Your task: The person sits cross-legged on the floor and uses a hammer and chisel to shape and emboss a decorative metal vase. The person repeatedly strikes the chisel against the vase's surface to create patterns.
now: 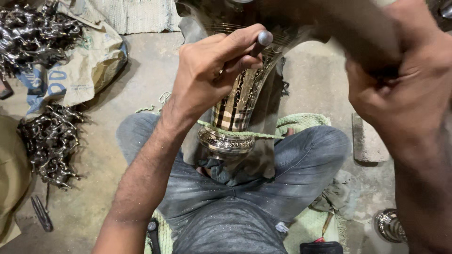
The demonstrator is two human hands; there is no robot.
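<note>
An engraved metal vase (234, 106) with dark and gold stripes stands tilted between my knees, its foot held by a green cord (263, 135). My left hand (212, 70) grips a thin metal chisel (262, 40) whose tip rests on the vase's upper body. Blurred and close to the camera at the upper right, my right hand (400, 89) is closed around a dark handle (358, 33) raised above the vase; the tool's head is out of sight.
Piles of small shiny metal castings (49, 141) lie at the left beside a printed sack (80, 70). A stone block (369, 138) sits at the right, another metal piece (388, 226) at the lower right, a hand tool (41, 214) lower left.
</note>
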